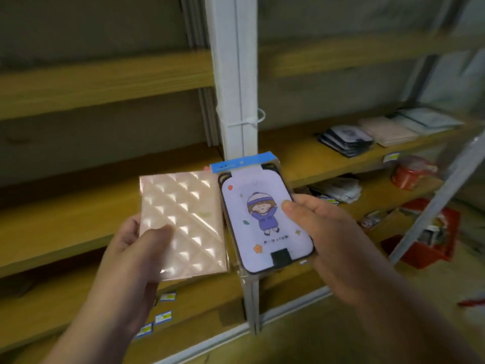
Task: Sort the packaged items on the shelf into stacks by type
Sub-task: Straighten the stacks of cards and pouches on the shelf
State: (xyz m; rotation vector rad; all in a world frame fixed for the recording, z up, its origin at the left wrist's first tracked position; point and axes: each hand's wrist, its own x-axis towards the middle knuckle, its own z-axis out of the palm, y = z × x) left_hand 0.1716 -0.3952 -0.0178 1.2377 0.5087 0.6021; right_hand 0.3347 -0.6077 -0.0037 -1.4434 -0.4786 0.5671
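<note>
hands [136, 248] [317, 227] hold quilted pink pack [183, 219], cartoon-printed pack [265, 219].

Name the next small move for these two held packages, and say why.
Probably carry the pink quilted package in the left hand to the pink stack on the right shelf; it looks matching, and the dark stack beside it may suit the cartoon package.

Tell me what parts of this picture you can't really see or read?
Head view:
- Writing under the cartoon child on the lilac packaged item in the right hand: too small and blurred.
- Lower corner of the pink quilted item: covered by the left hand.
- Dark stack, pale pink stack and bluish stack on the right shelf: too blurred to count.
- Shelf-edge labels: print unreadable.
</note>
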